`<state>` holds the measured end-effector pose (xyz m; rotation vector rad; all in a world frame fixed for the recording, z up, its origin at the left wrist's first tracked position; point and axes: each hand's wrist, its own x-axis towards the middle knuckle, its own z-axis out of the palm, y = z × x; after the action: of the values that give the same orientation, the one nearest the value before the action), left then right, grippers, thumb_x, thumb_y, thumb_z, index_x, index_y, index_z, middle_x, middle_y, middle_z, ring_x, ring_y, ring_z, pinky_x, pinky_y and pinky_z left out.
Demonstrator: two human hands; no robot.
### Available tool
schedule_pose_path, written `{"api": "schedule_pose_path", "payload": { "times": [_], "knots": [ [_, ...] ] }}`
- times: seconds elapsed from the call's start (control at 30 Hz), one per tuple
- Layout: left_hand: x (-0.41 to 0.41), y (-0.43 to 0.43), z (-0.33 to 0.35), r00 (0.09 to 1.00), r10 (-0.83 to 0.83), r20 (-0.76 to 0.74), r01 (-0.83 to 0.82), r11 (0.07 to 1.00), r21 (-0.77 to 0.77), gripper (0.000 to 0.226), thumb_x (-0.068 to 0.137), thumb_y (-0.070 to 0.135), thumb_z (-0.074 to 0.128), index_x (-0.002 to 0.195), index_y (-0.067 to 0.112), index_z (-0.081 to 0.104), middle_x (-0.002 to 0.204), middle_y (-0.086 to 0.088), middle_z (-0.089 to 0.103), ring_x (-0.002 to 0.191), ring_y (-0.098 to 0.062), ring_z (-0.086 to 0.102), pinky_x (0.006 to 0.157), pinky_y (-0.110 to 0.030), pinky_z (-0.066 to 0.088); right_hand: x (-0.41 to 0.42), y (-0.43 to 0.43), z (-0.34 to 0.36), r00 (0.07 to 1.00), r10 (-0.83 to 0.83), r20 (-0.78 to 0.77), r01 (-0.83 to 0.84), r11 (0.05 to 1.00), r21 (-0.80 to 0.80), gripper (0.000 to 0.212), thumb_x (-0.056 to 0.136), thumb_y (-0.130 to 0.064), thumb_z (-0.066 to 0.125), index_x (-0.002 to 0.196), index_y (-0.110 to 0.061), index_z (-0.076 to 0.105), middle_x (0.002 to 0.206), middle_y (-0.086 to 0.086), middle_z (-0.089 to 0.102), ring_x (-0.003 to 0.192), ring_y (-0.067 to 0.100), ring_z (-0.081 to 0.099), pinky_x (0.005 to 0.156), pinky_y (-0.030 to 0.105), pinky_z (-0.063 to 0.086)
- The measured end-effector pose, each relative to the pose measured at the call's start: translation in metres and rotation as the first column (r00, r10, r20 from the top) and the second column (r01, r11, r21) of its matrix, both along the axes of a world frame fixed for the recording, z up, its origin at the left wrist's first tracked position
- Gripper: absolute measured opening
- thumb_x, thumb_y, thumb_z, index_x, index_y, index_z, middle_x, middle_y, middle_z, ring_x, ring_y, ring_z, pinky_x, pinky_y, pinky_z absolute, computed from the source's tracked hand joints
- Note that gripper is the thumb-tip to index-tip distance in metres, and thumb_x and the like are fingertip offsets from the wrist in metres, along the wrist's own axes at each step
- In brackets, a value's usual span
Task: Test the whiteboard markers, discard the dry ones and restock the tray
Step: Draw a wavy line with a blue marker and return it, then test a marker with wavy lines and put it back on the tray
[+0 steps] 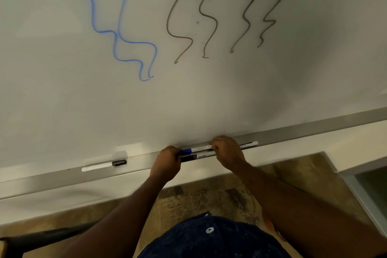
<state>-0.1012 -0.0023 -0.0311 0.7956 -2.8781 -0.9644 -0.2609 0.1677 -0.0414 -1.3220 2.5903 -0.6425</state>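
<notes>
Markers (188,150), label print (201,149) illegible

Left hand (167,160) and right hand (227,150) grip two markers (199,150) at the tray (314,132).

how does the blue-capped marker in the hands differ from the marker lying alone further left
The blue-capped marker has a blue cap; the lone marker has a black one. The blue-capped marker is gripped by the left hand and right hand; the lone marker lies untouched. Both have white barrels and point along the tray.
</notes>
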Motion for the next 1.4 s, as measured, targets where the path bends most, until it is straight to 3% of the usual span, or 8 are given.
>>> {"api": "schedule_pose_path", "payload": {
  "times": [0.33,0.47,0.57,0.7,0.8,0.87,1.17,1.4],
  "knots": [
    [0.006,0.000,0.005,1.000,0.000,-0.005,0.000,1.000,-0.002,0.018,0.095,0.016,0.051,0.099,0.014,0.069,0.101,-0.006,0.066,0.085,-0.020,0.058,0.075,-0.029,0.048,0.011,0.003,0.015,0.999,-0.032,-0.015,0.033,0.998,0.053,0.018,0.090,-0.010,0.056,0.097,-0.013,0.072,0.088,0.006,0.069,0.081,0.023,0.060,0.075,0.036,0.050],
    [0.009,0.005,0.011,1.000,-0.031,0.004,0.031,0.999,-0.007,0.015,0.094,0.013,0.049,0.084,0.023,0.054,0.096,-0.005,0.064,0.079,-0.018,0.053,0.069,-0.027,0.041,0.017,0.002,0.021,1.000,-0.002,-0.010,0.003,0.997,0.083,0.013,0.090,-0.010,0.057,0.092,-0.013,0.070,0.084,0.005,0.068,0.076,0.022,0.060,0.073,0.036,0.051],
    [0.012,0.006,0.014,0.999,-0.050,0.006,0.050,0.999,0.009,0.017,0.090,0.009,0.049,0.083,0.024,0.049,0.096,-0.005,0.063,0.080,-0.020,0.053,0.070,-0.027,0.041,0.021,0.001,0.023,1.000,0.027,0.007,-0.028,0.994,0.105,0.013,0.092,-0.013,0.056,0.097,-0.014,0.067,0.089,0.004,0.069,0.078,0.020,0.060,0.078,0.041,0.054],
    [0.025,0.000,0.007,0.999,-0.042,0.029,0.042,0.999,-0.002,0.025,0.089,0.011,0.050,0.111,0.013,0.061,0.113,-0.008,0.064,0.101,-0.026,0.058,0.087,-0.034,0.048,0.030,0.000,0.023,0.998,0.057,0.013,-0.058,0.981,0.184,0.030,0.095,-0.017,0.053,0.123,-0.011,0.062,0.122,0.007,0.065,0.109,0.025,0.059,0.101,0.037,0.045],
    [0.037,-0.004,0.005,0.998,-0.023,0.066,0.025,1.000,-0.019,0.043,0.094,0.016,0.052,0.136,0.012,0.052,0.137,-0.007,0.056,0.124,-0.024,0.052,0.106,-0.035,0.043,0.035,0.002,0.021,0.999,0.032,0.007,-0.033,0.977,0.212,0.033,0.097,-0.022,0.052,0.128,-0.016,0.059,0.127,0.003,0.062,0.114,0.022,0.054,0.102,0.032,0.042],
    [0.042,-0.008,0.006,0.996,-0.023,0.083,0.025,0.999,-0.024,0.049,0.094,0.018,0.055,0.143,0.015,0.046,0.145,-0.004,0.050,0.130,-0.023,0.048,0.109,-0.035,0.040,0.038,0.002,0.022,1.000,0.023,0.005,-0.023,0.975,0.219,0.035,0.096,-0.023,0.053,0.130,-0.016,0.058,0.130,0.003,0.061,0.117,0.023,0.052,0.100,0.031,0.040],
    [0.070,-0.026,0.005,0.994,-0.086,0.068,0.096,0.982,-0.161,0.049,0.094,0.023,0.055,0.143,0.020,0.047,0.146,0.000,0.047,0.133,-0.021,0.044,0.108,-0.036,0.041,0.064,-0.023,0.030,0.996,0.062,0.057,-0.072,0.982,0.174,0.041,0.094,-0.023,0.060,0.134,-0.014,0.054,0.132,0.007,0.058,0.123,0.023,0.050,0.109,0.032,0.033],
    [0.132,-0.086,0.001,0.999,0.005,0.036,0.007,0.940,-0.340,0.033,0.091,0.018,0.056,0.122,0.015,0.065,0.122,-0.005,0.066,0.108,-0.029,0.062,0.087,-0.040,0.052,0.110,-0.071,0.031,0.974,0.219,0.055,-0.225,0.963,0.148,0.045,0.096,-0.024,0.056,0.140,-0.013,0.050,0.145,0.005,0.050,0.136,0.022,0.040,0.116,0.031,0.022]
  ]
}}
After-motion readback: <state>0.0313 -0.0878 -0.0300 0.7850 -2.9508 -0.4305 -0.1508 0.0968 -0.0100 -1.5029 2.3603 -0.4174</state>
